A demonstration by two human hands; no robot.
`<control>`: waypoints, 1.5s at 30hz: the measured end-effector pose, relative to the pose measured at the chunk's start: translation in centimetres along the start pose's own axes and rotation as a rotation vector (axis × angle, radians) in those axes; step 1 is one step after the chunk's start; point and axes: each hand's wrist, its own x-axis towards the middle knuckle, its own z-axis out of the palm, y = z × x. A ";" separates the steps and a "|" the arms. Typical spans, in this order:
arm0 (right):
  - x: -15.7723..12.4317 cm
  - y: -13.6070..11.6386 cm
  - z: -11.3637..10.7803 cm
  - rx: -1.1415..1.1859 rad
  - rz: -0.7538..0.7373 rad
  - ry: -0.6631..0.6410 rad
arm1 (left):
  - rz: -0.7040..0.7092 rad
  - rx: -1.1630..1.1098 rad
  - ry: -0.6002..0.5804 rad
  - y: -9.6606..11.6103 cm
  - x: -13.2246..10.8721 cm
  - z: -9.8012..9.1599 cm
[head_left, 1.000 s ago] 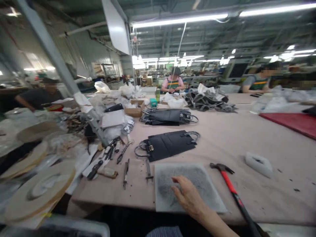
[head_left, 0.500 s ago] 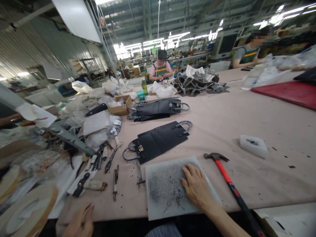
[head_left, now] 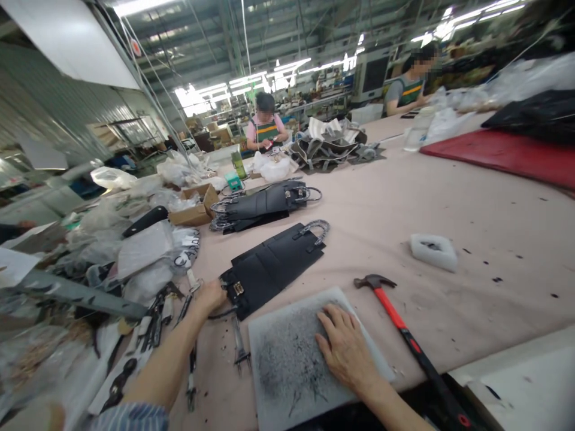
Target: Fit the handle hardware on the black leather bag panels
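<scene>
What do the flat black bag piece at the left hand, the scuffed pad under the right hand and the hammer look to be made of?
Black bag piece: probably leather or imitation, matte, with a gold clasp. Pad: pale, dull, covered in dark cut marks, possibly plastic or rubber. Hammer: dark metal head, glossy red-and-black handle.

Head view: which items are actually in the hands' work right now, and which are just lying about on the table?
In hand:
- left hand at the end of the flat black bag panel
- right hand flat on the scuffed white cutting board

Lying about:
- red-handled hammer
- stack of black bags
- white foam block
- cardboard box
- red mat
</scene>
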 end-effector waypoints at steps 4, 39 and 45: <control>0.0 -0.3 -0.1 0.014 0.031 0.005 | 0.076 0.075 -0.032 0.0 0.3 -2.1; -0.1 0.4 -1.9 0.223 -0.113 -0.094 | -0.165 -0.360 -0.148 14.0 -24.0 7.4; 0.2 0.4 -1.4 0.170 -0.083 -0.094 | -0.040 -0.058 -0.216 14.7 -25.0 5.8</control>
